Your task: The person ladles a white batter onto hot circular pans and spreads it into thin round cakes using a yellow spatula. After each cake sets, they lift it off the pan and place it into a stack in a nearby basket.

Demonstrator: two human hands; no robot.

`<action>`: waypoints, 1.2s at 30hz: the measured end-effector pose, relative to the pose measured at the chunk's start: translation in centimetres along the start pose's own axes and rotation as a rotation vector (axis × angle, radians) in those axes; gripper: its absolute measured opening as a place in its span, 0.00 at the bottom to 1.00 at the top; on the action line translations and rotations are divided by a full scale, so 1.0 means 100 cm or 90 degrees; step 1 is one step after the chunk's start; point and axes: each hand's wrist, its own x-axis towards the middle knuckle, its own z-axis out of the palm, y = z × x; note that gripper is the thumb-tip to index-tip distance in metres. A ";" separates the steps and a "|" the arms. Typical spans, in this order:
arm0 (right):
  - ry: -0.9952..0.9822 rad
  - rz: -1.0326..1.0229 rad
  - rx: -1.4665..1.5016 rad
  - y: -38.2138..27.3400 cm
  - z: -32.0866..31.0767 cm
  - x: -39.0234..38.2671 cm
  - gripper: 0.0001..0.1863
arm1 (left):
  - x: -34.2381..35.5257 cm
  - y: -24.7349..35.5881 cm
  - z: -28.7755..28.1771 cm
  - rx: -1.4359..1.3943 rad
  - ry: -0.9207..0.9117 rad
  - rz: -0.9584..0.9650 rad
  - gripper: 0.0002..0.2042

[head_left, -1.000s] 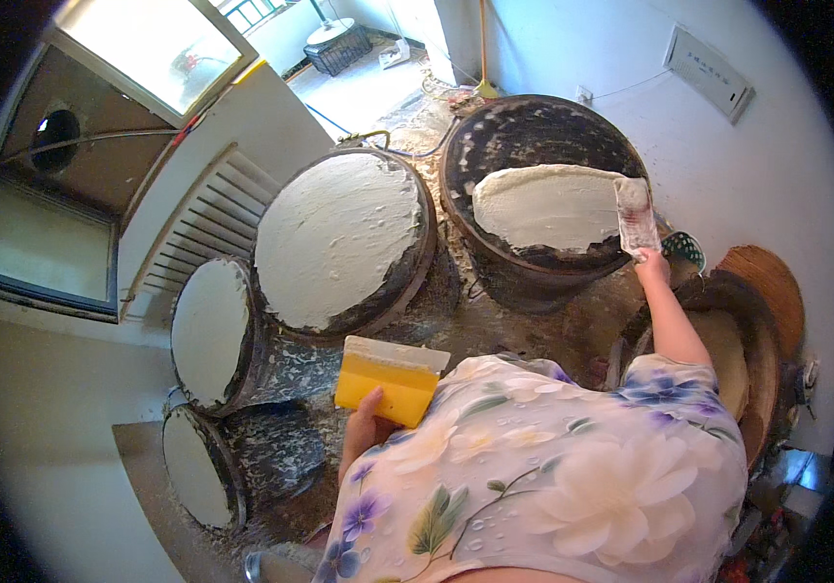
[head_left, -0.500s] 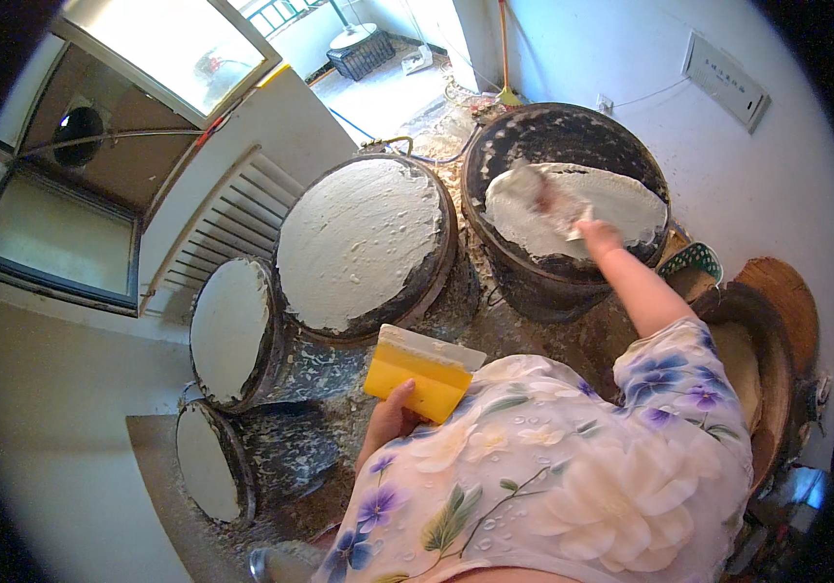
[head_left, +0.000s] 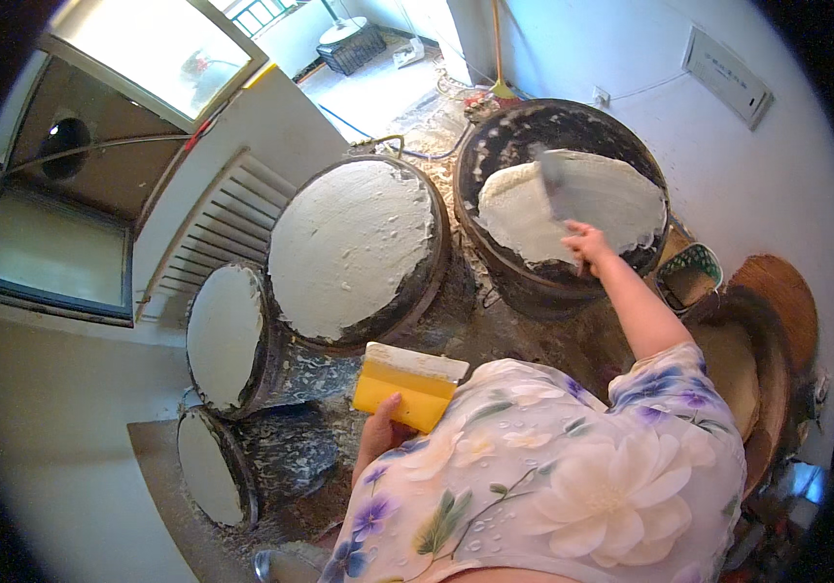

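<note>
In my left hand (head_left: pixel 384 433), close to my body, is a yellow scraper (head_left: pixel 401 391) with a pale, smeared edge. My right hand (head_left: pixel 588 249) reaches out over the far right round griddle (head_left: pixel 504 146) and grips a flat spreading spatula (head_left: pixel 551 185). Its blade is blurred by motion and appears nearly edge-on. Beneath it, pale batter (head_left: pixel 611 199) covers the nearer part of the dark griddle surface, while the far part shows patchy black.
Left of it stands a large griddle covered with pale batter (head_left: pixel 354 248). Two more coated griddles (head_left: pixel 225 335) follow nearer left. A radiator (head_left: pixel 218 228) lines the wall behind. On the right are a green-rimmed container (head_left: pixel 691 277) and a big brown basin (head_left: pixel 772 360).
The spatula's blade has turned from broadside to nearly edge-on and now sits over the batter's middle. My left hand still holds the yellow scraper. The whole view has shifted slightly.
</note>
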 end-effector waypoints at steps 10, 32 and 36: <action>0.223 -0.106 -0.738 -0.041 -0.029 0.046 0.14 | 0.005 0.005 0.008 0.017 -0.033 0.015 0.18; 0.003 -0.258 -0.898 -0.069 0.044 0.050 0.12 | 0.021 0.011 0.028 -0.003 0.007 0.034 0.18; 0.186 -0.216 -0.885 -0.081 -0.014 0.073 0.12 | 0.028 0.013 0.028 0.012 0.007 0.031 0.17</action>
